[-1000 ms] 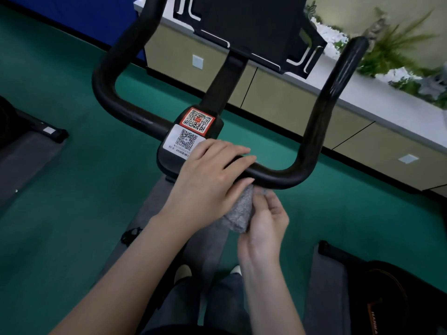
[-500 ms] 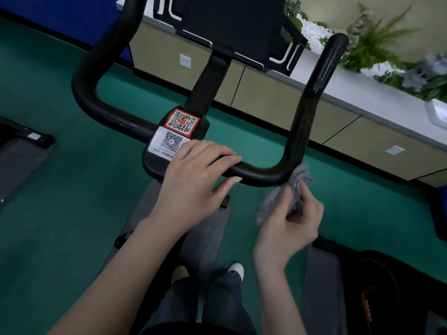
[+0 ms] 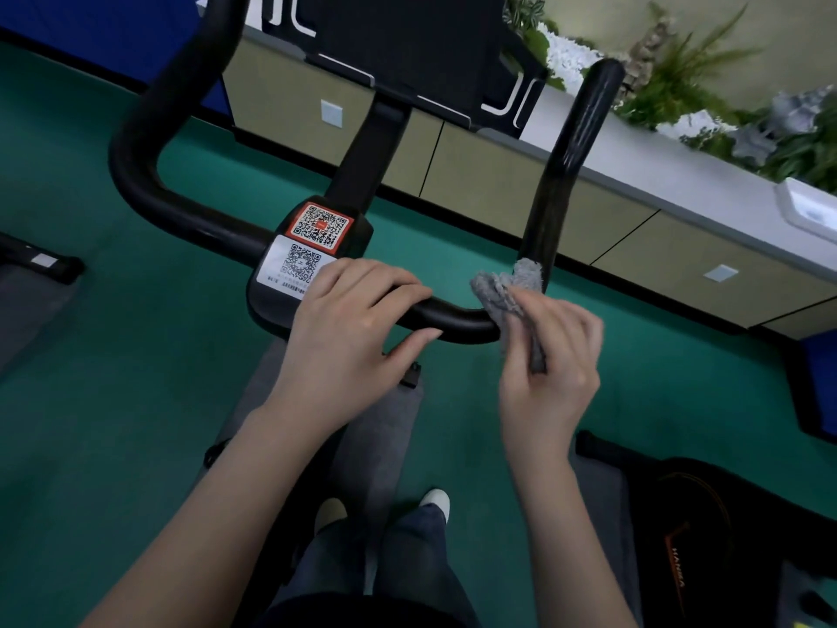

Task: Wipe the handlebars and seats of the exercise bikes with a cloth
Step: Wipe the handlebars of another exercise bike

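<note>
Left hand [image 3: 348, 319] lay over the bar [image 3: 453, 317] just right of the centre block. Fingers curled over the top, thumb underneath: a light steadying hold.

Right hand [image 3: 552, 355] pinched a bunched grey cloth [image 3: 507, 292] between thumb and fingers. The cloth touched the bar at its right bend, where the crosspiece turns up into the right horn [image 3: 575, 142].

Step in hand, as I judged it: wiping the right side of the bar.
- Better to wrap the cloth round the tube than dab with a wad, so the underside and the inside of the bend get covered.
- Draw it up the horn to the end cap in one pull.
- The left hand should brace while the right presses.
- Go gently near the QR stickers [image 3: 312, 247] on the block; their edges may lift.
- Seat out of view. Could not tell whether the left horn [image 3: 149, 129] had been wiped.

Surroundings: green floor [image 3: 113, 355], with a grey mat [image 3: 385, 423] under the bike. Black tray [image 3: 407, 43] above the stem. Low beige cabinets [image 3: 498, 174] ran along the far side under a white top [image 3: 679, 170] with plants [image 3: 679, 83]. Dark gear [image 3: 702, 514] with orange lettering sat at lower right.
</note>
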`<action>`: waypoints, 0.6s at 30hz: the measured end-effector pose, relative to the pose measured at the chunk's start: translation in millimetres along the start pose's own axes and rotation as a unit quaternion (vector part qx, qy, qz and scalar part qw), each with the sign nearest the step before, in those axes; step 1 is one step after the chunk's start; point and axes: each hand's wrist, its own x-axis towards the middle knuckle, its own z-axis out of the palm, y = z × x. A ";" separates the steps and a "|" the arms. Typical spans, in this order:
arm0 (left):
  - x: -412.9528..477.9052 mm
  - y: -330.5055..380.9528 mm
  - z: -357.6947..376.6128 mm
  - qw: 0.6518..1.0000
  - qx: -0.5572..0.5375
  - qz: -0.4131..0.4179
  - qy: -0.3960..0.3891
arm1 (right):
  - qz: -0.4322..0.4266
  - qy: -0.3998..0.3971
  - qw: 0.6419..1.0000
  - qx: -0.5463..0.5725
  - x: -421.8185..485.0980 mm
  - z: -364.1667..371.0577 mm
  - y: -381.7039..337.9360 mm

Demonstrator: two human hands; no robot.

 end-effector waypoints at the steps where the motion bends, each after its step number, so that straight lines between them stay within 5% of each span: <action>1: 0.3 0.9 -0.2 1.000 -0.001 -0.003 0.001 | 0.008 -0.003 1.000 0.007 0.4 0.1 -1.9; 18: 6.6 37.3 31.3 0.997 -0.038 -0.066 0.017 | 0.052 -0.013 0.998 0.015 13.9 -5.2 2.4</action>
